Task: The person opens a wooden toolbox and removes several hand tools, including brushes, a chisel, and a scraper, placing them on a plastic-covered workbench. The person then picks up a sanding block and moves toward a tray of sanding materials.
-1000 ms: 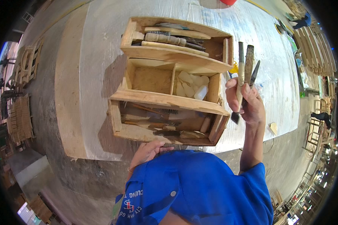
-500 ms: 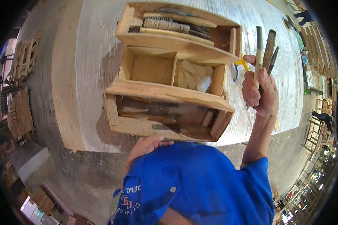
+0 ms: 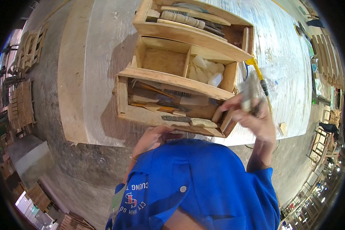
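Note:
My right hand (image 3: 253, 119) is closed around a bundle of slim hand tools (image 3: 250, 96), smeared by motion, above the right end of the box's near section. A wooden toolbox (image 3: 188, 85) lies before me in three sections. Its near section holds a flat metal blade (image 3: 175, 119), a pale wooden handle piece (image 3: 203, 122) and a dark-bristled brush (image 3: 177, 93). My left hand (image 3: 151, 138) rests against the box's near side, its fingers stretched out and partly hidden. Pale lumps (image 3: 201, 69) and a white plastic bottle (image 3: 215, 79) share the middle section's right compartment.
In the far section lie a ribbed wooden handle (image 3: 182, 18) and several long tools. A yellow hose fitting (image 3: 257, 69) lies right of the box, beside clear plastic film (image 3: 278, 73). The table (image 3: 99, 76) is wrapped in film; stacked wooden parts (image 3: 329, 57) stand beyond its right side.
My right hand has come down and left with the tool bundle, from beside the box to over its near right corner. The box appears slightly farther up and right in view.

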Motion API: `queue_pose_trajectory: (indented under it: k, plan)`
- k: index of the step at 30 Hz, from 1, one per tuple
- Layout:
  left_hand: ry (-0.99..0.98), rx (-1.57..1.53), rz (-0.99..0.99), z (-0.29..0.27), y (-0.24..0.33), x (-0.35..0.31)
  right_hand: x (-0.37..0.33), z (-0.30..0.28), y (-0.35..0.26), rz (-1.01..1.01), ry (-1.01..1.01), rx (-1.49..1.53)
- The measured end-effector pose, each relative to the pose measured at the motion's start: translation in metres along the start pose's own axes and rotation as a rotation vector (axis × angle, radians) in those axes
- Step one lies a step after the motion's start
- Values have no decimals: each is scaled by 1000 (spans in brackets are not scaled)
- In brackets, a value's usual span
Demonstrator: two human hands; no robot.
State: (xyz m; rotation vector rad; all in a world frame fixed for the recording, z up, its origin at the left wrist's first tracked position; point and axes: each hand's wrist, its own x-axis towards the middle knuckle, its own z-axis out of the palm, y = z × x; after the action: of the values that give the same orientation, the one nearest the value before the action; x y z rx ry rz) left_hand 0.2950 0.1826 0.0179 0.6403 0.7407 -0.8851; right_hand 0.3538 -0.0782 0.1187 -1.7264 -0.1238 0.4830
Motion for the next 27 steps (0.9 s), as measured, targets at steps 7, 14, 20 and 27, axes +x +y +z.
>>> queue_pose_trajectory:
  k: [7, 14, 20, 27]
  plan:
    - [-124, 31, 81, 0, 0, 1, 10, 52, 48, 27, -62, -1057]
    - [-167, 94, 156, 3, 0, 0, 18, 62, 79, -105, 156, -1153]
    - [-185, 66, 149, -6, -3, 5, 4, 45, 53, -63, 208, -595]
    - [-191, 84, 181, -3, -2, 4, -55, -10, 23, 297, 294, -82]
